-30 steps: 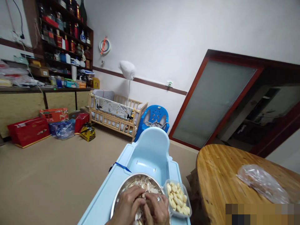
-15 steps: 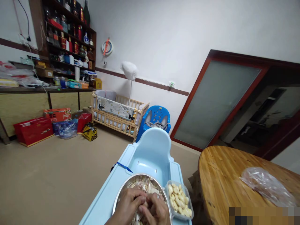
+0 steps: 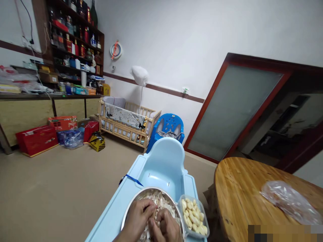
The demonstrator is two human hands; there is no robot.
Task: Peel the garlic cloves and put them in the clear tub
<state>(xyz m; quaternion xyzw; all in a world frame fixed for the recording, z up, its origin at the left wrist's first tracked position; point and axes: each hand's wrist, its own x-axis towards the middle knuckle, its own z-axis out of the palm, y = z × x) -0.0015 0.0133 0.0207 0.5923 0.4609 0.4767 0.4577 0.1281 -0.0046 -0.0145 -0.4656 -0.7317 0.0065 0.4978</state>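
Over a steel bowl (image 3: 148, 190), fingers (image 3: 143, 210) curled on garlic skins (image 3: 163, 201)

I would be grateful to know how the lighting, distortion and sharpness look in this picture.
In the head view, light is soft and even with faint shadows; the wide lens tilts the door; the left hand and right hand look slightly soft and are cut by the bottom edge; a mosaic patch hides the lower right corner.

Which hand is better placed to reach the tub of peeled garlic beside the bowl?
Probably the right hand: it sits nearer the clear plastic tub of peeled garlic cloves. The left hand is farther away, beyond it, over the steel bowl of garlic skins.
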